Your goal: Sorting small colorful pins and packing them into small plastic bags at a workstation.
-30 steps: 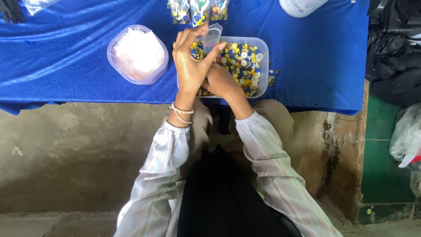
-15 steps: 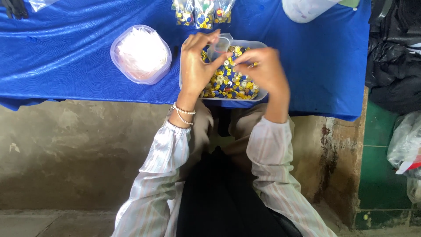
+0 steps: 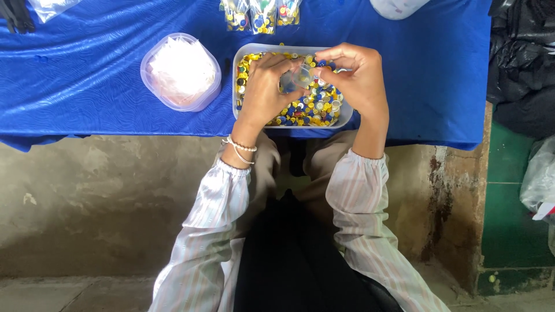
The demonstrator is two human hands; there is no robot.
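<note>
Blue-covered tabletop (image 3: pixel 104 86): small clear bag (image 3: pixel 302 75) pinched between left hand (image 3: pixel 265 86) and right hand (image 3: pixel 355 78), both grips clenched on it, above rectangular tub (image 3: pixel 346 115) of coloured buttons; round lidded container (image 3: pixel 181 72) beside.

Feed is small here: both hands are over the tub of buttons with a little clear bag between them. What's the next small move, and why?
Probably spread the bag's mouth. The left hand and right hand pinch the small clear bag just above the tub of yellow and blue buttons; whether it is open is unclear.
</note>
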